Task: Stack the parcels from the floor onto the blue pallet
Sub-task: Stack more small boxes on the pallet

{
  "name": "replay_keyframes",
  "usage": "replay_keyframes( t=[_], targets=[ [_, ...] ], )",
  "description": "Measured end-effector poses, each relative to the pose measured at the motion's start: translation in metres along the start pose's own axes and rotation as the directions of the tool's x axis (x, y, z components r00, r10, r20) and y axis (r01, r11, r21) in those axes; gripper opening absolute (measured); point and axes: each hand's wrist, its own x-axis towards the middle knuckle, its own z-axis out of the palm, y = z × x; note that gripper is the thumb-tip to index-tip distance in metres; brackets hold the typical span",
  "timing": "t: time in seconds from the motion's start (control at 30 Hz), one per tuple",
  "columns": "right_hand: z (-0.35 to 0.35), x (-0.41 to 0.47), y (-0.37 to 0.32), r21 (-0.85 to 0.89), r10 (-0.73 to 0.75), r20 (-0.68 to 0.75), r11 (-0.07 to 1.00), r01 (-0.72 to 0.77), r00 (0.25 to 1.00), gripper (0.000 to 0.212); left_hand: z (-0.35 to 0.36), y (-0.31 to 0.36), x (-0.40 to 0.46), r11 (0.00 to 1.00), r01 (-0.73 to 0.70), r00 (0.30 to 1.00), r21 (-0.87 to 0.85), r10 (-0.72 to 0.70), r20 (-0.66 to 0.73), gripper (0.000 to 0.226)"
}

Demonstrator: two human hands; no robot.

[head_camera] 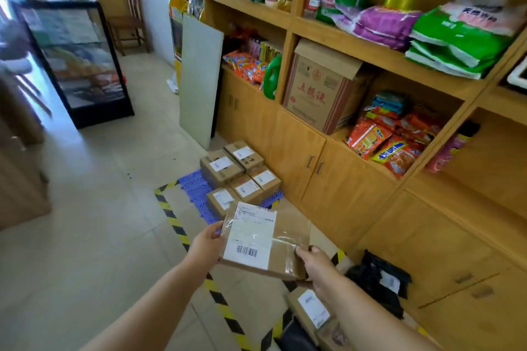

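Cardboard parcel [268,239] held above the floor, short of the blue pallet [194,188]; left hand [206,242] and right hand [312,262] pinch opposite edges, long axis pointing toward the pallet ahead.

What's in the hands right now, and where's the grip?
A flat cardboard parcel, carried by both hands: the left hand grips its left edge, the right hand its near right corner.
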Motion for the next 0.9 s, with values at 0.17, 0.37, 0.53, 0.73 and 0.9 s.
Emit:
replay_keyframes(
  t=[0.17,0.37,0.53,0.73,0.9],
  targets=[
    [0.065,0.023,-0.043,-0.034,-0.01,0.06,0.999,0.012,0.998,0.018,-0.053,0.018,0.046,0.998,-0.035,0.997,-0.047,0.031,-0.067,0.03],
    [0.133,0.083,-0.102,-0.128,-0.059,0.104,0.989,0.073,0.993,0.019,-0.096,0.057,0.122,0.996,-0.058,0.992,-0.073,0.049,-0.118,0.028],
    [0.188,0.15,-0.163,-0.146,-0.118,0.16,0.979,0.142,0.98,0.021,-0.131,0.1,0.196,0.994,-0.067,0.983,-0.092,0.05,-0.179,0.026],
    [0.246,0.211,-0.244,-0.246,-0.145,0.223,0.949,0.199,0.964,0.03,-0.178,0.15,0.272,0.993,-0.035,0.976,-0.109,0.01,-0.218,0.04],
    [0.287,0.24,-0.298,-0.327,-0.179,0.257,0.909,0.26,0.949,0.029,-0.211,0.175,0.321,0.988,-0.019,0.966,-0.15,-0.021,-0.257,0.043]
  ],
)
